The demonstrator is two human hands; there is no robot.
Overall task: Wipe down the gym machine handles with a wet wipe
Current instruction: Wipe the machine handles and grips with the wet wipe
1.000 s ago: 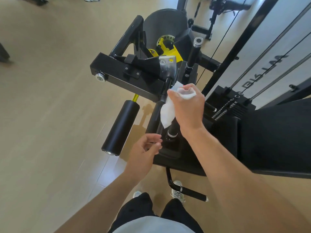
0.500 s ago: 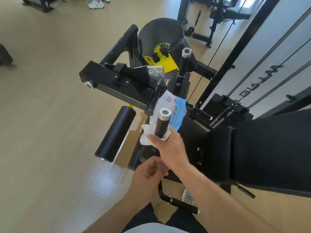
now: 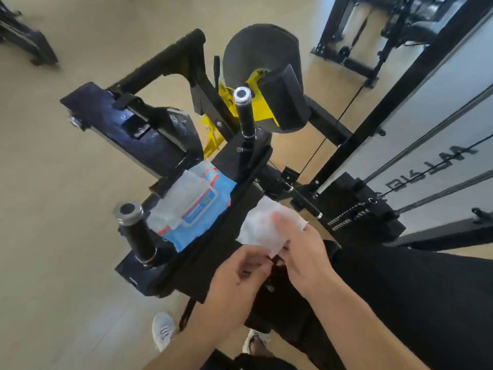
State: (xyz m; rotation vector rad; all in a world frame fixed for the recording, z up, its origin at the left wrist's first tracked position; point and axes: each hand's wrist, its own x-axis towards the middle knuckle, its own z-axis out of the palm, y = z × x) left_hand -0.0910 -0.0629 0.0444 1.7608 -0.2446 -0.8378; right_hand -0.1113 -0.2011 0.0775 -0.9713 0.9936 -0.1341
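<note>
A crumpled white wet wipe [image 3: 262, 225] is held over the black machine seat [image 3: 213, 249]. My right hand [image 3: 304, 255] grips its near right side, with fingers curled over it. My left hand [image 3: 237, 279] pinches the wipe's lower corner from below. Two upright black handles with silver caps rise from the machine: the near left handle [image 3: 137, 233] and the far handle [image 3: 244, 113]. Neither hand touches a handle. A blue wet wipe pack [image 3: 197, 206] lies on the seat between them, with a wipe sticking out of its top.
The black machine frame [image 3: 133, 129] with yellow parts [image 3: 256, 102] and a round pad [image 3: 261, 49] stands ahead. A weight stack [image 3: 354, 209] with cables is on the right. Pale wood floor [image 3: 53, 236] lies to the left. My white shoes [image 3: 162, 329] show below.
My right hand has left the near left handle and carried the wipe right, over the seat. My left hand has come up and taken the wipe's corner. The view has shifted.
</note>
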